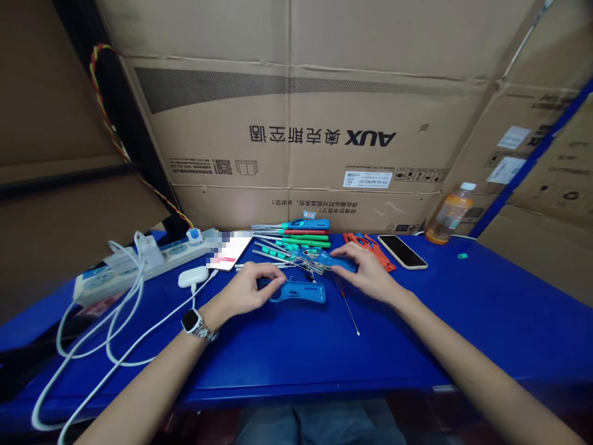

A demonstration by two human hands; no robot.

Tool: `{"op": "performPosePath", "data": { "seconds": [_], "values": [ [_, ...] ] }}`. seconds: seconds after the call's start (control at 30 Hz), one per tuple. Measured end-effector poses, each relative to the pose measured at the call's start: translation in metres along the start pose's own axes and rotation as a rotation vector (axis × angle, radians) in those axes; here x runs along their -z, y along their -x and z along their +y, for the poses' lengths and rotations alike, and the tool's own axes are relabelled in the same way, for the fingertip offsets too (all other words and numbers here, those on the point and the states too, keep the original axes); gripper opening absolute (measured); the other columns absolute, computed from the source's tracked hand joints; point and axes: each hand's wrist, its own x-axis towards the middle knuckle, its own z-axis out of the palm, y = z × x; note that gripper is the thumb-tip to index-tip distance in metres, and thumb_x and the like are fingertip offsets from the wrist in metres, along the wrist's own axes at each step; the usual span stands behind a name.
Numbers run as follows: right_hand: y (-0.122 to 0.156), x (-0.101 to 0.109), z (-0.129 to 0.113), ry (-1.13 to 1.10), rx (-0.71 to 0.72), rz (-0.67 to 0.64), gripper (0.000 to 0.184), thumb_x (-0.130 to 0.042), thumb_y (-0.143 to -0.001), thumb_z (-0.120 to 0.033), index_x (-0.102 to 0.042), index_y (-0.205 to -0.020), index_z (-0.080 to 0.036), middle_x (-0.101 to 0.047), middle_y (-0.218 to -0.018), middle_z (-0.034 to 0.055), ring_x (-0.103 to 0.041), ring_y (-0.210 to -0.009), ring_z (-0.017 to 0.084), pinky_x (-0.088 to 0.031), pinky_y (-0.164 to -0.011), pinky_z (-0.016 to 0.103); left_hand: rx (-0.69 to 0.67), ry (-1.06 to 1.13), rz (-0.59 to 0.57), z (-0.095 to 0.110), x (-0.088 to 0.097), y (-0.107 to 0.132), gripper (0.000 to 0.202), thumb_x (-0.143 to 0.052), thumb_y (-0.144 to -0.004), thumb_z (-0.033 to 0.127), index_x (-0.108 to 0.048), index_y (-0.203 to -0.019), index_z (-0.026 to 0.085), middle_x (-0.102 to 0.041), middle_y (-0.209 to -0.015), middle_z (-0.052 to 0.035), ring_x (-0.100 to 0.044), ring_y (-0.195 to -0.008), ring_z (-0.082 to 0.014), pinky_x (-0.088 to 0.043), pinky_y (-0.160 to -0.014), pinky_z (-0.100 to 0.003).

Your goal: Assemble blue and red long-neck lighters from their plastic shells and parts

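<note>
My left hand (248, 290), with a watch on its wrist, rests on the blue table (486, 309) with fingers curled over the left end of a light blue plastic tool holder (301, 292). My right hand (365, 269) reaches to a blue-handled tool (337, 261) at the near edge of a pile of screwdrivers (296, 241) with blue, green and red handles; its fingers lie on that tool. A thin loose metal rod (349, 312) with a red end lies on the table between my hands.
A white power strip (139, 262) with plugs and white cables (106, 346) sits at left, beside a white charger (193, 276). An orange plastic holder (370, 244), a phone (402, 251) and a bottle of orange drink (449, 213) stand at right. Cardboard boxes (301, 123) wall the back.
</note>
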Motion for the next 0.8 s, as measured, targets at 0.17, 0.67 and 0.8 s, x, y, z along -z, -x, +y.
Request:
{"op": "performPosePath", "data": {
  "seconds": [0.17,0.67,0.8],
  "values": [
    [-0.029,0.002,0.020,0.038,0.009,0.060,0.029,-0.065,-0.087,-0.033,-0.065,-0.112,-0.018,-0.066,-0.109,0.0081,-0.061,-0.101,0.022,-0.046,-0.089,0.036,-0.093,-0.179,-0.086,-0.004,-0.017,-0.002,0.022,-0.050,-0.093,0.027,-0.068,-0.084,0.020,-0.069,-0.082,-0.0033,-0.061,-0.080,-0.0189,-0.049,-0.083,-0.034],
    [-0.089,-0.045,0.034,0.260,0.139,0.001,0.017,-0.067,-0.087,-0.032,-0.065,-0.098,-0.019,-0.068,-0.105,0.0047,-0.051,-0.105,0.023,-0.033,-0.086,0.036,-0.051,-0.485,0.119,-0.038,0.010,-0.065,0.015,-0.049,-0.095,0.021,-0.063,-0.101,0.019,-0.061,-0.104,-0.0086,-0.060,-0.096,-0.0238,-0.049,-0.085,-0.037],
    [-0.094,-0.051,0.040,0.357,0.154,-0.001,0.012,-0.065,-0.087,-0.029,-0.067,-0.091,-0.018,-0.066,-0.106,0.0077,-0.048,-0.108,0.026,-0.032,-0.087,0.039,-0.033,-0.487,0.078,-0.051,0.002,-0.083,0.014,-0.052,-0.093,0.020,-0.066,-0.092,0.019,-0.063,-0.098,-0.0077,-0.061,-0.096,-0.0246,-0.049,-0.085,-0.036]
  ]
}}
